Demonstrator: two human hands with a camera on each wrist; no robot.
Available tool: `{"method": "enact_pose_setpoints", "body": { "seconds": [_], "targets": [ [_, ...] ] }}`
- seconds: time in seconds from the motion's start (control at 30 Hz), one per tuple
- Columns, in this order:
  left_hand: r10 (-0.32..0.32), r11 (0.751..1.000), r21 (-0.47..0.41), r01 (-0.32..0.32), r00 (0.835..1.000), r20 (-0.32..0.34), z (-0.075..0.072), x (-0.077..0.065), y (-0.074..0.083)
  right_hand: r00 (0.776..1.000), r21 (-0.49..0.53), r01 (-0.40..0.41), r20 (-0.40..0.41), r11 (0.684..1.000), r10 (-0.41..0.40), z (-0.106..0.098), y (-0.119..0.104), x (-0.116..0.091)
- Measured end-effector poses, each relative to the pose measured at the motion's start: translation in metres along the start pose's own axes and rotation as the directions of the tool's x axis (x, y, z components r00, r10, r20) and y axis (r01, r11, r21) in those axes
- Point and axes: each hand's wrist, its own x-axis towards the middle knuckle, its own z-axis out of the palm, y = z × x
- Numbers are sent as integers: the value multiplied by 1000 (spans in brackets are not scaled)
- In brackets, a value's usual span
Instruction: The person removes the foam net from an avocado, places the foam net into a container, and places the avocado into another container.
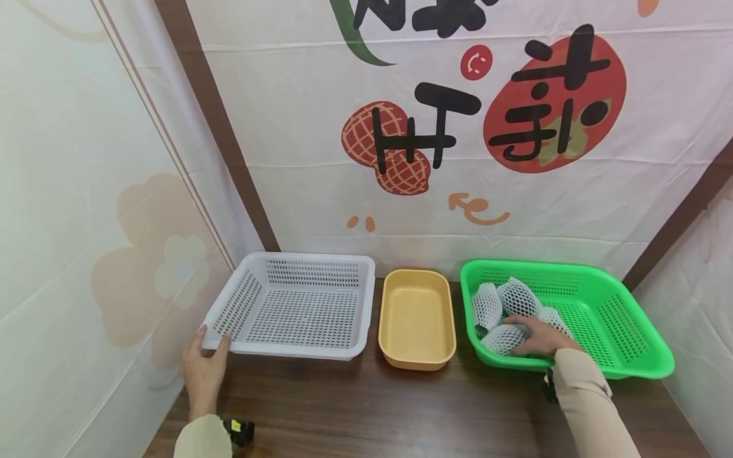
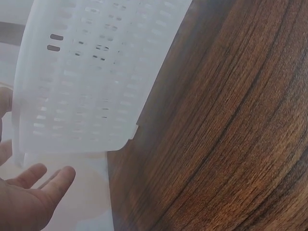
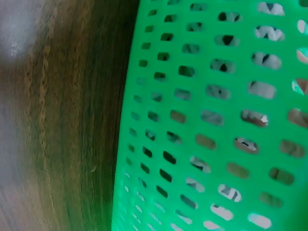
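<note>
My left hand (image 1: 206, 369) is at the near left corner of a white perforated plastic basket (image 1: 366, 305), fingertips right at the rim. In the left wrist view, its spread fingers (image 2: 60, 185) lie beside the corner of the basket (image 2: 91, 82). My right hand (image 1: 541, 337) reaches into a green perforated basket (image 1: 641, 318), its fingers and thumb around the nearest item in white foam netting (image 1: 502, 340). More netted items (image 1: 518, 296) lie around it; the netting hides what they are. The right wrist view shows mostly the green basket wall (image 3: 192, 120), which hides the hand.
Between the two baskets stands a shallow yellow tray (image 1: 417, 318). All three containers stand along the back of a brown wood-grain table (image 1: 372, 407). Printed white cloth (image 1: 298, 191) hangs behind and at both sides.
</note>
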Motion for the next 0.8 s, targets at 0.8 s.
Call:
{"method": "enact_pose_setpoints", "body": {
  "seconds": [0.8],
  "targets": [
    [-13, 983, -183, 29, 996, 87, 28, 34, -66, 997, 54, -72, 18, 996, 71, 7, 8, 4]
  ]
}}
